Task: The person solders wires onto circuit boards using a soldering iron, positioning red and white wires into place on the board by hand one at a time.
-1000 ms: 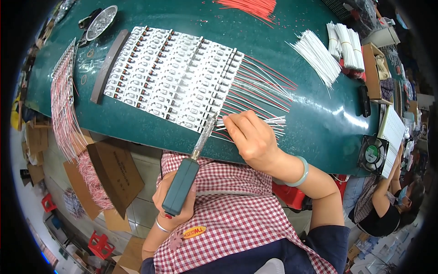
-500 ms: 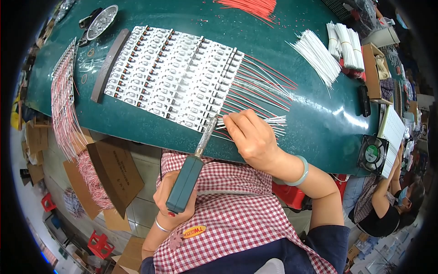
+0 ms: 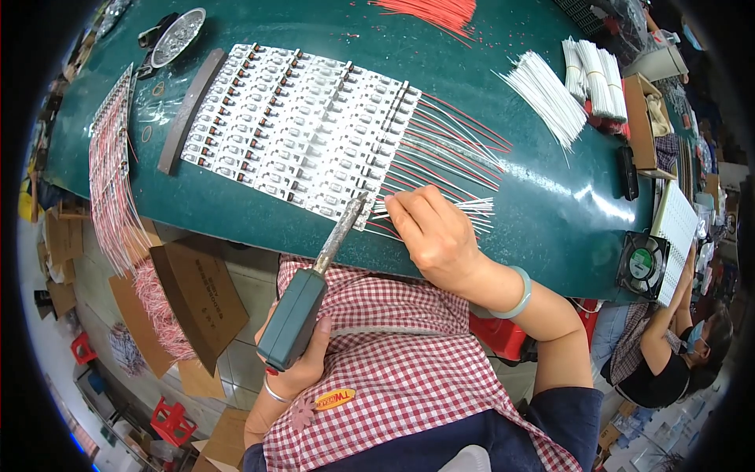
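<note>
My left hand (image 3: 311, 362) is wrapped round the dark green handle of a soldering iron (image 3: 292, 318). Its metal tip slants up to the near right corner of a white panel of small circuit boards (image 3: 291, 130). Close beside the tip, my right hand (image 3: 436, 240) pinches thumb and finger together at the panel's edge, over a bunch of white wires (image 3: 476, 207). Whatever lies between those fingertips is too small to make out. Red and white wires (image 3: 452, 141) fan out to the right from the panel's right edge.
A dark bar (image 3: 191, 110) lies along the panel's left edge. Another wired panel (image 3: 110, 149) overhangs the table's left side, above a cardboard box (image 3: 200, 303). White wire bundles (image 3: 550, 102), red wires (image 3: 432, 12) and a fan (image 3: 641, 263) are also around. A co-worker (image 3: 661, 346) sits at right.
The soldering iron has shifted left in my left hand, its handle more than its tip, and the tip sits slightly farther from my right fingertips. My right hand has stayed nearly still.
</note>
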`<state>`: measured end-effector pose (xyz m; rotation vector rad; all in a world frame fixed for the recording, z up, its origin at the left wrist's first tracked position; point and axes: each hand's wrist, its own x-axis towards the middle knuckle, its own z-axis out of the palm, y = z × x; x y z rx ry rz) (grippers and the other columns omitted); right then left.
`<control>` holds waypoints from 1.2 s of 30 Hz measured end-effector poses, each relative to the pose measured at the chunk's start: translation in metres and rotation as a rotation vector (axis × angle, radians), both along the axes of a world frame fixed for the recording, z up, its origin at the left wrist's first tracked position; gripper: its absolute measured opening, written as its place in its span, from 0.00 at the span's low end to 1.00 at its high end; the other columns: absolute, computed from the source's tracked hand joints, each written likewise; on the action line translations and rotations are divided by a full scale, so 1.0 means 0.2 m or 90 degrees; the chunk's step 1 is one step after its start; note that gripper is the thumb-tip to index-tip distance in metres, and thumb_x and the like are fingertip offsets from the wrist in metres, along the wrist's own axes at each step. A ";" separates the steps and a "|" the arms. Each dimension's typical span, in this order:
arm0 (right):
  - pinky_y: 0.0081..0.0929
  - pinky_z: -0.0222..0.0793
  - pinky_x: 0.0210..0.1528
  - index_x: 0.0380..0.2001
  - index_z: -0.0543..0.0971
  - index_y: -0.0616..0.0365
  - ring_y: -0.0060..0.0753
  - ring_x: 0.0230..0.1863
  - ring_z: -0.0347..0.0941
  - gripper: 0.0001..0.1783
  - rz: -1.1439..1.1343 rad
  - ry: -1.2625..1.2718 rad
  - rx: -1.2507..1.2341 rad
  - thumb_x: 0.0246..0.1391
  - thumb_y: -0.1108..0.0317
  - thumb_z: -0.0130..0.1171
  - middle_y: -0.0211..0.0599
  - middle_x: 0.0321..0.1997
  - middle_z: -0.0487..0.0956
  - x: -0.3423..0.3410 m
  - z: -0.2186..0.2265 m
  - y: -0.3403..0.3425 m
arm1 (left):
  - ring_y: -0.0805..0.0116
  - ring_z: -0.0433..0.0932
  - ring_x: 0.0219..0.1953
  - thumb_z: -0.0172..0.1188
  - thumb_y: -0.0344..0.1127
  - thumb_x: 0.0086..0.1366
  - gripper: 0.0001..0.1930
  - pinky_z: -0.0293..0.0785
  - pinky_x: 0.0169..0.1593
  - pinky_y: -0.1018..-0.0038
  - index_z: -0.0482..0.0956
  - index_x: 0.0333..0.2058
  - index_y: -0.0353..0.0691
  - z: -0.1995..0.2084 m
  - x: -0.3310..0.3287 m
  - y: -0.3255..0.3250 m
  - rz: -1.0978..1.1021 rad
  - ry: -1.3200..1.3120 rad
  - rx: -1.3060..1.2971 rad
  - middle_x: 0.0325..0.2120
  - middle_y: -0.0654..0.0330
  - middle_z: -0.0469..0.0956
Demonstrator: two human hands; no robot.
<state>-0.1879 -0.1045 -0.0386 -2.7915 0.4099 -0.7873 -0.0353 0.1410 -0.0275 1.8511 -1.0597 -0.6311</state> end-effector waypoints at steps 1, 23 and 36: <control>0.28 0.76 0.34 0.40 0.81 0.77 0.39 0.37 0.73 0.20 -0.001 -0.001 -0.004 0.41 0.76 0.62 0.45 0.36 0.77 0.00 0.00 0.00 | 0.52 0.83 0.30 0.72 0.26 0.57 0.13 0.79 0.36 0.67 0.84 0.40 0.28 -0.01 0.00 0.00 -0.008 -0.024 -0.014 0.34 0.47 0.83; 0.31 0.77 0.36 0.44 0.80 0.75 0.41 0.37 0.76 0.22 -0.021 0.012 0.018 0.42 0.77 0.62 0.45 0.39 0.80 0.00 0.00 0.01 | 0.57 0.86 0.35 0.70 0.22 0.55 0.12 0.82 0.38 0.71 0.84 0.40 0.27 0.06 -0.01 -0.16 -0.051 -0.081 -0.048 0.38 0.48 0.83; 0.30 0.77 0.35 0.43 0.80 0.74 0.41 0.37 0.76 0.21 -0.028 0.020 0.015 0.42 0.78 0.62 0.44 0.39 0.80 0.00 -0.01 0.01 | 0.76 0.76 0.26 0.66 0.21 0.66 0.22 0.71 0.28 0.79 0.76 0.58 0.29 -0.01 -0.01 0.05 -0.061 -0.098 0.009 0.35 0.58 0.80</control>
